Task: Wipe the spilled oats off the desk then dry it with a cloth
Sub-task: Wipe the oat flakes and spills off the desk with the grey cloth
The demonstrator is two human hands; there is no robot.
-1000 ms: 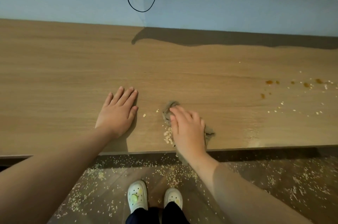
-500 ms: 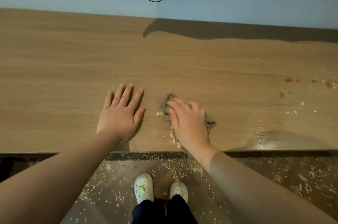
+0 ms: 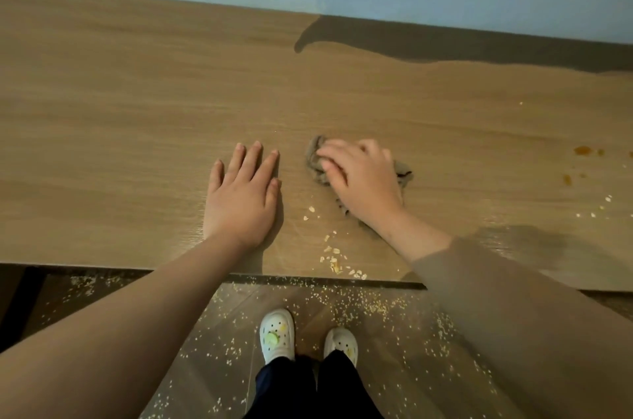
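Near the front edge of the desk [image 3: 137,110], right of the middle: crumpled grey cloth [image 3: 317,161] under the right hand [image 3: 363,179], fingers bent over it and gripping, pressed onto the wood. Soft, limp and light, possibly damp; likely to bunch and trail, so best taken from above with the whole palm on the wad, loose ends tucked in. Dull grey-brown, rumpled, ragged-looking at the rim, poking out past the fingertips and behind the wrist. Left hand [image 3: 241,199] flat just beside it, fingers straight, holding nothing. Below the gap between both hands, down to the front edge, scattered oats [image 3: 337,264]: pale flakes, light, apt to skitter or cling to fibre. More flakes and brown drips [image 3: 582,150] toward the right edge; plenty on the floor [image 3: 359,309].
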